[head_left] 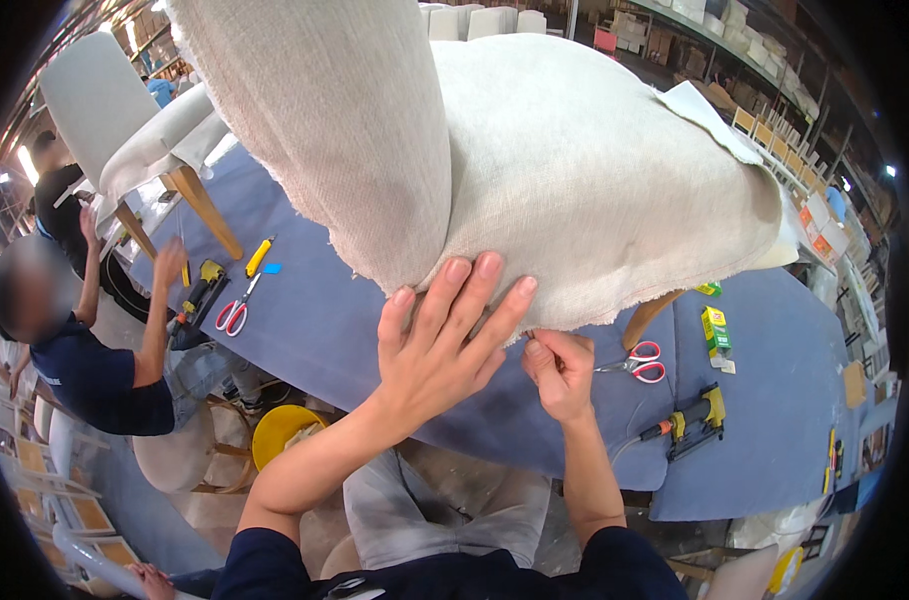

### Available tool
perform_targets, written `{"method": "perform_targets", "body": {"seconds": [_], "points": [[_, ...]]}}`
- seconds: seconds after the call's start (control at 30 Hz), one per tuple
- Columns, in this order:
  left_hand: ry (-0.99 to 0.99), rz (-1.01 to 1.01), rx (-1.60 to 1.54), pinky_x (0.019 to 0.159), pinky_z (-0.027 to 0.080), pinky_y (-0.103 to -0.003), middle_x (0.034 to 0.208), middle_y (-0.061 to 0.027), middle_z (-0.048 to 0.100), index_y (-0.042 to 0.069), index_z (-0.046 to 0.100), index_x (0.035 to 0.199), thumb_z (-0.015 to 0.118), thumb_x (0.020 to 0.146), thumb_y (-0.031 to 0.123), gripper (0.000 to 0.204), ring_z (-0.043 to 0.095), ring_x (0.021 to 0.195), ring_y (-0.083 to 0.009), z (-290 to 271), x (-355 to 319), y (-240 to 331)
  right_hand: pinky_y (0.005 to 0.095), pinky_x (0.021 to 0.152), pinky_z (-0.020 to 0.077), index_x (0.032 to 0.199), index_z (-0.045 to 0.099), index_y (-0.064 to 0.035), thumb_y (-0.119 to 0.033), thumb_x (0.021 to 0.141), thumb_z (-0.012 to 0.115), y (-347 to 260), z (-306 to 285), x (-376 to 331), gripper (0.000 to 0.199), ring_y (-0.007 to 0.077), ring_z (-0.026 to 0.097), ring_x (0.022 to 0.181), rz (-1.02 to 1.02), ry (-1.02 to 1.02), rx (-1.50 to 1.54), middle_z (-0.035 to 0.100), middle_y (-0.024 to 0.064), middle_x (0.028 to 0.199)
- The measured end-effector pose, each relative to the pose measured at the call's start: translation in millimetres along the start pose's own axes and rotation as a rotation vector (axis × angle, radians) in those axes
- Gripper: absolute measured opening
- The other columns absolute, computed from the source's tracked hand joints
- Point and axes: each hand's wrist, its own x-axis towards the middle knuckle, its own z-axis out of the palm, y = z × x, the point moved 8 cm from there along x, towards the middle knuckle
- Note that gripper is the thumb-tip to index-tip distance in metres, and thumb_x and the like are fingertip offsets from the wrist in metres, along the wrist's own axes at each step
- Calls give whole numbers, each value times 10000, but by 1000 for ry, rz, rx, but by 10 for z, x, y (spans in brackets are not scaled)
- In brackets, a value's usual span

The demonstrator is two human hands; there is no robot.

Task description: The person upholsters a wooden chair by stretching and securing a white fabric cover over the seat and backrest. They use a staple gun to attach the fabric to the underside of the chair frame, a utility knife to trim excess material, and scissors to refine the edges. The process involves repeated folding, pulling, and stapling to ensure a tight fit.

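One small box [715,331], green with a yellow and red panel, upright on the blue table [774,400] at right, just beyond the red-handled scissors [639,362]. A second green pack [708,289], partly hidden, lies behind it near the chair seat edge. Orange and white cartons [819,232] stand on the far right shelving. Brown cardboard boxes [634,30] stacked on racks at top, blurred. No screens visible.
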Motion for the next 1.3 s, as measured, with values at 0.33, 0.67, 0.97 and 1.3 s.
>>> {"method": "perform_targets", "body": {"seconds": [0.33, 0.67, 0.97, 1.3], "points": [[-63, -51, -118, 1022, 221, -510, 1627, -115, 442, 364, 592, 1474, 774, 698, 381, 797, 456, 1457, -272, -197, 123, -13, 291, 507, 408, 978, 709, 60, -75, 994, 688, 29, 37, -108, 138, 114, 519, 533, 143, -5, 19, 597, 55, 624], [-131, -68, -206, 970, 227, -479, 1648, -131, 405, 364, 578, 1483, 833, 650, 372, 871, 466, 1453, -276, -252, 193, -34, 276, 499, 393, 1005, 728, 38, -96, 1018, 650, 35, -163, -155, 155, 97, 500, 514, 204, -42, -10, 553, 27, 594], [3, -155, -50, 1167, 88, -588, 1641, -1, 435, 388, 582, 1472, 700, 871, 501, 623, 218, 1565, -376, -109, 78, -202, 269, 487, 379, 873, 647, 45, -125, 1047, 628, 140, 191, -194, 244, 82, 477, 518, 145, 93, 158, 523, 6, 586], [-48, -104, -96, 1106, 163, -617, 1672, 7, 397, 382, 559, 1494, 812, 685, 512, 857, 162, 1569, -425, -75, 57, -203, 282, 501, 384, 912, 685, 69, -119, 1019, 674, -58, -11, -31, 217, 102, 485, 531, 143, 41, 72, 563, 35, 596]]}}
